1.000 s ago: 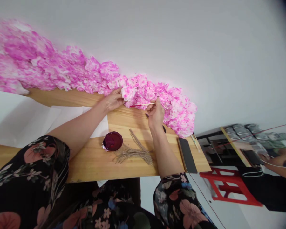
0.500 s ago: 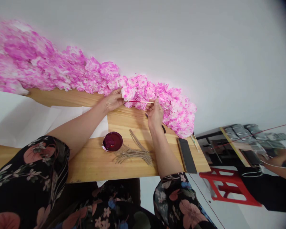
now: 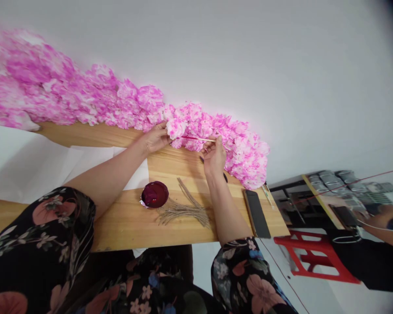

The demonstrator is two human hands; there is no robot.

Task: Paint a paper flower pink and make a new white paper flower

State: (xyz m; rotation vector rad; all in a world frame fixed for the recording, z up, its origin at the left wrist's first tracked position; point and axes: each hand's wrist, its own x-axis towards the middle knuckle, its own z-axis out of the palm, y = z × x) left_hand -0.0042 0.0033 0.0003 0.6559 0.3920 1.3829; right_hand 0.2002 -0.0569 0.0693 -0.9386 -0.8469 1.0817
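Note:
My left hand (image 3: 156, 138) grips a white and pink paper flower (image 3: 176, 127) at the near edge of a long heap of pink paper flowers (image 3: 94, 96). My right hand (image 3: 214, 155) pinches a thin wooden stick (image 3: 198, 139) whose red-stained tip touches that flower. Both hands hover over the far side of a wooden table (image 3: 124, 222). A small bowl of dark red dye (image 3: 155, 194) sits on the table below my hands, with a bundle of brown stems (image 3: 183, 210) beside it.
A dark phone (image 3: 257, 213) lies near the table's right end. White paper sheets (image 3: 85, 163) cover the table's left part. A red stool (image 3: 314, 259) stands on the floor to the right, where another person's arm (image 3: 380, 226) reaches over a dark rack (image 3: 330, 196).
The stick's red tip has risen slightly and moved right along the flower, and my right hand has lifted a little. My left hand has kept still.

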